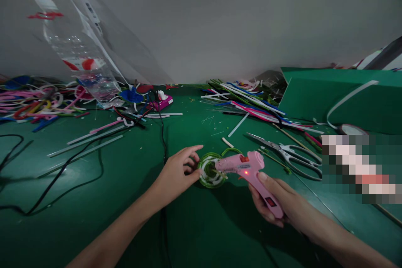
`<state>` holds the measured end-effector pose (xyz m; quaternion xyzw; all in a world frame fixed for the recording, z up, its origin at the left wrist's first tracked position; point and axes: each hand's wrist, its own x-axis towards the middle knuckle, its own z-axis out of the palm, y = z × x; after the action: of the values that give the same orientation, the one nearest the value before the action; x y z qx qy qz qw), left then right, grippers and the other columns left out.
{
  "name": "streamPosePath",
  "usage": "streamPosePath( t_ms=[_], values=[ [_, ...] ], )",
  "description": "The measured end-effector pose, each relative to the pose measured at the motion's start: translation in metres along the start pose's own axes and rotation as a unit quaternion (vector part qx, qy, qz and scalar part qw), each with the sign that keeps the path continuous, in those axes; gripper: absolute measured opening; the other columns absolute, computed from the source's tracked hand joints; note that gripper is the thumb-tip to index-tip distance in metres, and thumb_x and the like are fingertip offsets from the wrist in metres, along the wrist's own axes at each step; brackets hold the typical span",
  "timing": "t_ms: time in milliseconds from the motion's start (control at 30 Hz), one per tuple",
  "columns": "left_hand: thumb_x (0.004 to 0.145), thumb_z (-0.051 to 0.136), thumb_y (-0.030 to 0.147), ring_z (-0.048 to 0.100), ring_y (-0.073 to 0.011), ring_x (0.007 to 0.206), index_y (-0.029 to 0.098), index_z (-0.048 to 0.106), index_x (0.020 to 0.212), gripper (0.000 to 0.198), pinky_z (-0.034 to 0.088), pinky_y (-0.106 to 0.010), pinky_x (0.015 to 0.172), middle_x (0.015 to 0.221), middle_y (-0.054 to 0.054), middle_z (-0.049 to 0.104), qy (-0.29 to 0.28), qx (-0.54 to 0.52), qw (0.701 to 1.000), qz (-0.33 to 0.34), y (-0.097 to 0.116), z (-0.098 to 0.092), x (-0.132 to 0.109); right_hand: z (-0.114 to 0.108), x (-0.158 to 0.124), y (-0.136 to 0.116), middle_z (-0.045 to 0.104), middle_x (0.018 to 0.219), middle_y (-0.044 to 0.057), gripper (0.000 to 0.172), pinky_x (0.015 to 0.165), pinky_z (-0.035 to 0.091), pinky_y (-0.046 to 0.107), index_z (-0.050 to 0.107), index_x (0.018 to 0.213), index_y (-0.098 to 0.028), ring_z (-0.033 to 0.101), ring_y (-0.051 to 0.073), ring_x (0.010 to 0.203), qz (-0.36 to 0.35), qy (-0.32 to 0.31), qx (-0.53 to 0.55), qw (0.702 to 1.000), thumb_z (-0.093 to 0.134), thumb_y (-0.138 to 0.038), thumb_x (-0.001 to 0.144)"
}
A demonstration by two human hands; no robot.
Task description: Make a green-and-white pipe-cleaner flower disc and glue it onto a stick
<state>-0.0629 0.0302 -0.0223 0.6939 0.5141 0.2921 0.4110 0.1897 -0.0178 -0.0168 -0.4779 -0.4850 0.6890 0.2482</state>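
My right hand (273,197) is wrapped round the handle of a pink hot glue gun (251,167), whose small light glows orange-red. The gun's nozzle points left into the middle of a round green-and-white coil (207,182). At the coil's left edge, my left hand (180,167) has its thumb and curled fingers against the rim, with the index finger stretched along the far side. A green strand (232,150) curves behind the coil. Whether the nozzle touches the coil cannot be made out. Scissors (282,150) lie with blades apart to the right of the gun.
Colourful craft stems lie in a left pile (31,104) and a right pile (251,104). A tilted plastic bottle (84,58) stands back left. Black cables (163,134) cross the green table near a purple socket block (163,101). A green board (339,96) and tape roll (353,129) are at right.
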Motion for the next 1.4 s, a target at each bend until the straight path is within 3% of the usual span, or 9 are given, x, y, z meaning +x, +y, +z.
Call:
streamPosePath(
  t_ms=[233, 533, 800, 1067, 1400],
  values=[
    [0.077, 0.054, 0.025, 0.061, -0.0184, 0.086, 0.019, 0.054, 0.115, 0.038, 0.053, -0.029, 0.071, 0.096, -0.007, 0.063, 0.062, -0.027, 0.998, -0.001, 0.0035, -0.0010, 0.0018, 0.0017, -0.0023, -0.0036, 0.045, 0.050, -0.003, 0.051, 0.041, 0.026, 0.021, 0.051, 0.068, -0.016, 0.036, 0.008, 0.041, 0.006, -0.004, -0.010, 1.000, 0.028, -0.055, 0.090],
    [0.076, 0.060, 0.028, 0.062, -0.0213, 0.097, 0.021, 0.053, 0.120, 0.045, 0.051, -0.035, 0.087, 0.107, -0.007, 0.067, 0.039, -0.065, 0.997, 0.006, 0.0041, 0.0000, -0.0006, 0.0003, -0.0010, -0.0004, 0.045, 0.049, -0.003, 0.052, 0.040, 0.024, 0.021, 0.052, 0.067, -0.015, 0.036, 0.007, 0.040, -0.007, -0.006, -0.018, 1.000, 0.026, -0.052, 0.092],
    [0.076, 0.058, 0.025, 0.065, -0.0208, 0.094, 0.019, 0.058, 0.113, 0.037, 0.052, -0.034, 0.086, 0.101, -0.006, 0.071, 0.061, -0.054, 0.997, -0.012, 0.0075, -0.0002, -0.0019, 0.0020, -0.0033, -0.0032, 0.044, 0.049, -0.003, 0.052, 0.040, 0.025, 0.021, 0.050, 0.063, -0.016, 0.036, 0.008, 0.040, 0.000, -0.017, -0.018, 1.000, 0.027, -0.054, 0.090],
    [0.077, 0.058, 0.023, 0.067, -0.0208, 0.090, 0.019, 0.062, 0.108, 0.031, 0.054, -0.034, 0.083, 0.098, -0.004, 0.072, 0.076, -0.009, 0.997, 0.013, 0.0064, 0.0003, -0.0024, 0.0018, -0.0034, -0.0037, 0.044, 0.050, -0.003, 0.050, 0.040, 0.026, 0.021, 0.050, 0.063, -0.016, 0.036, 0.007, 0.041, -0.009, -0.026, -0.003, 1.000, 0.028, -0.051, 0.091],
    [0.079, 0.057, 0.026, 0.067, -0.0199, 0.090, 0.020, 0.062, 0.107, 0.029, 0.054, -0.032, 0.083, 0.100, -0.004, 0.072, 0.084, 0.016, 0.996, 0.036, 0.0105, -0.0011, -0.0040, 0.0008, -0.0037, -0.0030, 0.045, 0.051, -0.004, 0.044, 0.034, 0.018, 0.018, 0.053, 0.099, -0.015, 0.033, 0.005, 0.036, -0.001, -0.032, 0.047, 0.998, 0.028, -0.051, 0.091]
  ],
)
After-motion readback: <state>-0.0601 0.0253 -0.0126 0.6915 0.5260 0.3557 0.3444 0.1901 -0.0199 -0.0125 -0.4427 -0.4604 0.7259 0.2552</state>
